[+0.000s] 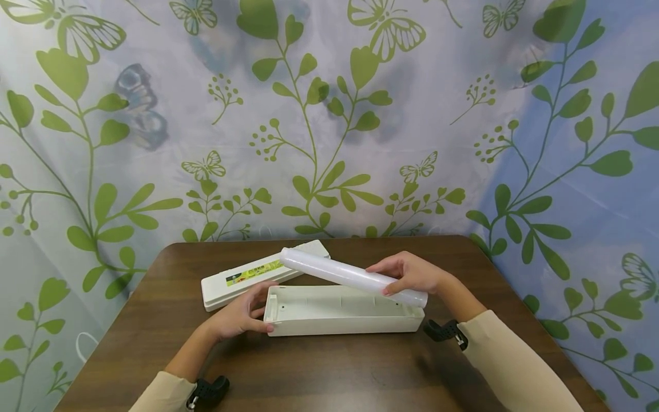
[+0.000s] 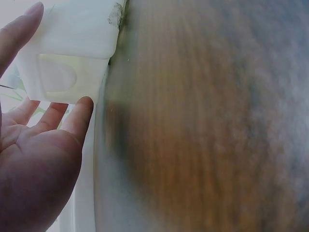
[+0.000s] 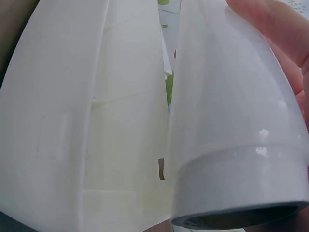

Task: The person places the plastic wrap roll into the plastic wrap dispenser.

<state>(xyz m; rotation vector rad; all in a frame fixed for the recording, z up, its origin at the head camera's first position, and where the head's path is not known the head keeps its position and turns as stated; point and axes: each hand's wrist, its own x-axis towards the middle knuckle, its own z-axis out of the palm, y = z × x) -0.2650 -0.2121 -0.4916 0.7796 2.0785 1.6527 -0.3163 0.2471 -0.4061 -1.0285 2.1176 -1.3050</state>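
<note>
So, head cam first: the right hand [image 1: 412, 274] has its grip closed around a glossy cling film roll [image 1: 340, 273], thumb on the near side. The roll sits tilted at 12 o'clock of the open white box [image 1: 345, 327], one end aimed at 10 and the other at 4, over the box's back right rim. Can't tell if they touch. The left hand [image 1: 239, 315] is at the box's 9 o'clock, its grip spanning that end, thumb on the front corner. Off at 10 o'clock there's the white lid [image 1: 265, 277] with a green and yellow label [image 1: 253, 273], all on a brown wood surface [image 1: 319, 372].

Left wrist: box end up around 11 o'clock, fingertips against it, thumb at 10.

Right wrist: box towards 9, roll at 3 with its hollow end down near 5, fingers and thumb wrapping it from 2. Narrow gap between the two along the upper stretch.
</note>
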